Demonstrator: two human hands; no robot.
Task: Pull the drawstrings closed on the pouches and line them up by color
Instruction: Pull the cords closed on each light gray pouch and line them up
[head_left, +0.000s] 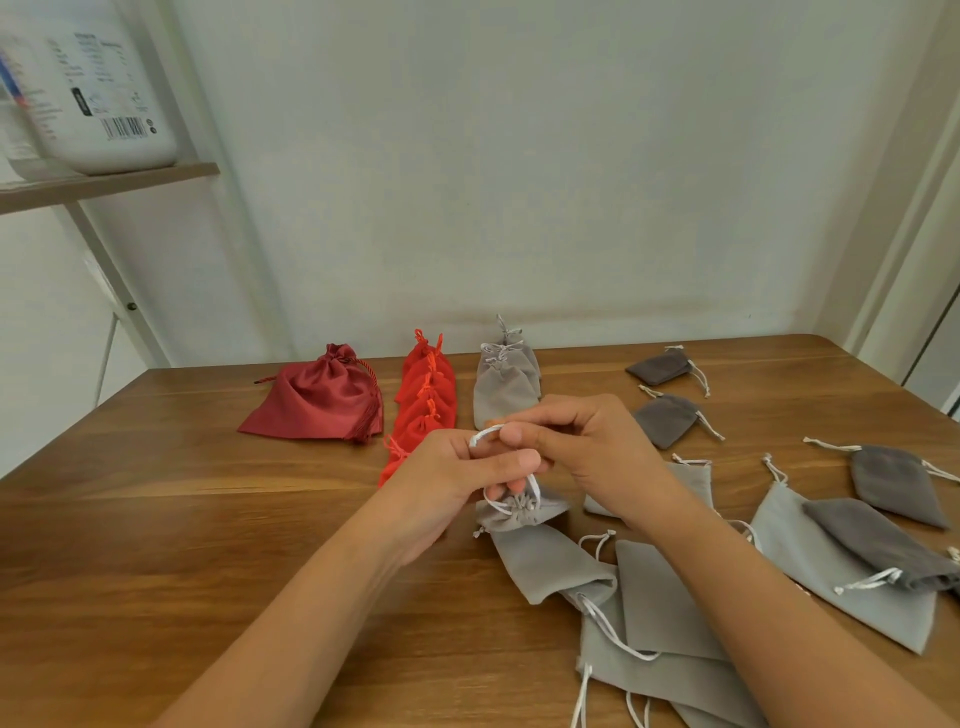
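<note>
Pouches are lying loose on the table (208, 519) to my right, light grey ones (660, 597) and dark grey ones (665, 418). My left grip (447, 478) and right grip (582, 441) are pinching the white drawstring (485, 431) of a cinched grey pouch (511, 514), near the red row (423, 395).

Apparently cinched: light-grey pouch (519, 512), mid-table; red pouches (423, 395) rowed behind.

- Likely a plain room in a home.
- Wooden table (208, 519) against a bare white wall (519, 182).
- Shelf (130, 179) with a labelled white tub (104, 104).
</note>
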